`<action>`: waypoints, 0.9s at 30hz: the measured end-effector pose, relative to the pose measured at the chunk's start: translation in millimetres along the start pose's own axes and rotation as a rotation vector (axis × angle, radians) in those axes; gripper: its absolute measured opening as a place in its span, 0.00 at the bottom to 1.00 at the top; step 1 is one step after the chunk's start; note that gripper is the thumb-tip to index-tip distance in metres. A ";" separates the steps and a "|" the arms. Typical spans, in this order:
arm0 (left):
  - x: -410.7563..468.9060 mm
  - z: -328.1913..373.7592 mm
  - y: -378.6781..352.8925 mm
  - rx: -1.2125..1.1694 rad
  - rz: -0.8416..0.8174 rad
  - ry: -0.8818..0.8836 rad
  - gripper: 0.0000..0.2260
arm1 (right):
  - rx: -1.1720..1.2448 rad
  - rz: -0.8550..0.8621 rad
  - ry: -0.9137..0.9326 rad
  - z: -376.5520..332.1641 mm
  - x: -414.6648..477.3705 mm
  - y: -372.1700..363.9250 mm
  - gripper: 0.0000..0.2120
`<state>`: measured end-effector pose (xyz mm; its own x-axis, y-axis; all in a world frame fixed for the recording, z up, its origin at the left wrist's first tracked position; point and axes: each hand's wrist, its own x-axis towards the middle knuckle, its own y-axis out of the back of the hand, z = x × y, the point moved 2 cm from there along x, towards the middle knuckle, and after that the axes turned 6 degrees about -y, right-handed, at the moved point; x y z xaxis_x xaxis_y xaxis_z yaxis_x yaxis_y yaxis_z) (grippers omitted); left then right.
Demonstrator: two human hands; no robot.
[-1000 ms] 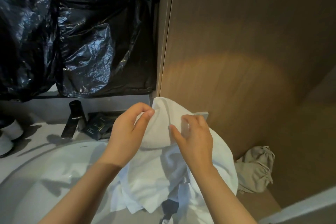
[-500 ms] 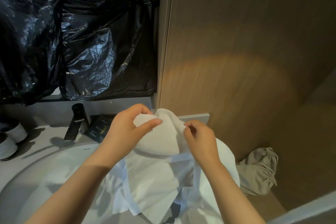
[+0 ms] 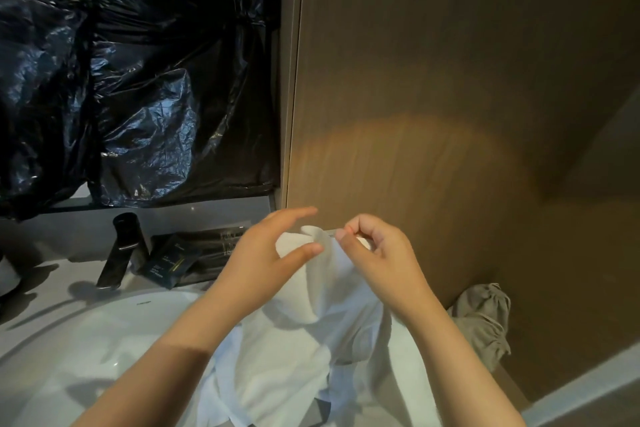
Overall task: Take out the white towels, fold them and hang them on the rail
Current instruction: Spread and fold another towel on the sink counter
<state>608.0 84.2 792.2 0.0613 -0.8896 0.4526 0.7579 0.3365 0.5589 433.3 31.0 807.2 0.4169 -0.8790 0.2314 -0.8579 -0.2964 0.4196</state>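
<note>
Step in hand, as I read it: finding a hem on the white towel (image 3: pixel 311 340) so the fold starts square. My right hand (image 3: pixel 377 260) has its fingers curled, fingertips nipping the cloth at its peak; my left hand (image 3: pixel 270 263) is spread, fingers straight & apart, only the thumb touching the towel's side, gripping nothing. The towel hangs bunched from that pinch, over the right part of the sink (image 3: pixel 86 340), just in front of the wood panel (image 3: pixel 450 114); the rail I can't make out.

To do it well, I'd have the left take a 2nd pinch along the same hem, then draw the hands apart so the weight pulls it flat; match corners before folding, else it'll prob. hang crooked.

Cloth looks soft, matte, limp, terry-like; I'd expect it to sag & slip w/ a loose grip. Basin is smooth, glossy white, rounded; faucet (image 3: pixel 121 250) black & angular; black plastic (image 3: pixel 121 80) behind it crinkled & shiny; a creased beige cloth bag (image 3: pixel 485 322) sits near on the right.
</note>
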 end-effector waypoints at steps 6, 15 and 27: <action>3.6 2.0 -13.9 -0.133 -0.161 0.006 0.16 | 0.047 -0.014 0.058 -10.9 -3.3 9.9 0.08; -6.2 -2.1 -16.0 -0.282 -0.227 0.096 0.08 | 0.064 -0.008 0.070 -9.5 -7.7 16.5 0.05; -6.4 3.4 10.0 -0.069 0.211 -0.012 0.11 | -0.222 0.153 0.033 27.1 -21.7 25.4 0.07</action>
<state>613.0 94.4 797.3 0.2159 -0.7975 0.5633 0.7718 0.4928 0.4019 394.3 32.4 789.0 0.3003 -0.8935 0.3338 -0.8264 -0.0690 0.5589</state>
